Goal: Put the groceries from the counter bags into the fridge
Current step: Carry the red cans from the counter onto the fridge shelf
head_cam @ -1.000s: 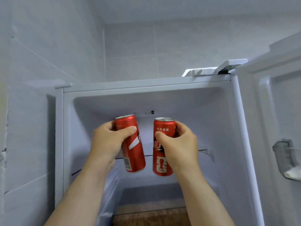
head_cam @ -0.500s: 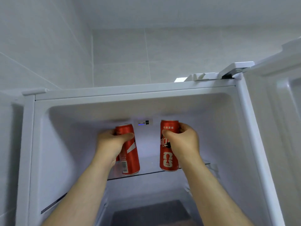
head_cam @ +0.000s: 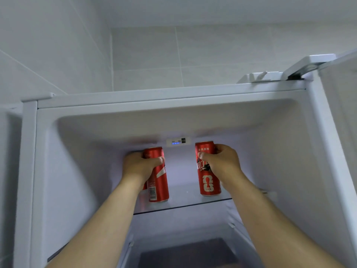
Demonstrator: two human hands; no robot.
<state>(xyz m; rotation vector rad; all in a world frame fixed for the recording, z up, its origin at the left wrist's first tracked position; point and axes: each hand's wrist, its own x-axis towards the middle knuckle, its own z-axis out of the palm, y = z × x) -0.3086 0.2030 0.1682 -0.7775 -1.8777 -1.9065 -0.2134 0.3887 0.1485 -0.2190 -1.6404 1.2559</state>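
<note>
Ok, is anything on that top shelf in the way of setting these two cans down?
Nothing visible does. The glass shelf shows bare between and in front of the left can, gripped by the left hand, and the right can, gripped by the right hand; both bases sit at shelf level.

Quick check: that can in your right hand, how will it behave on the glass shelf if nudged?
The right can is tall and slim, so a nudge near its top would probably tip it. The glass shelf looks smooth, so a low push should slide it. The right hand wraps it with no visible dent, suggesting a stiff wall.
</note>
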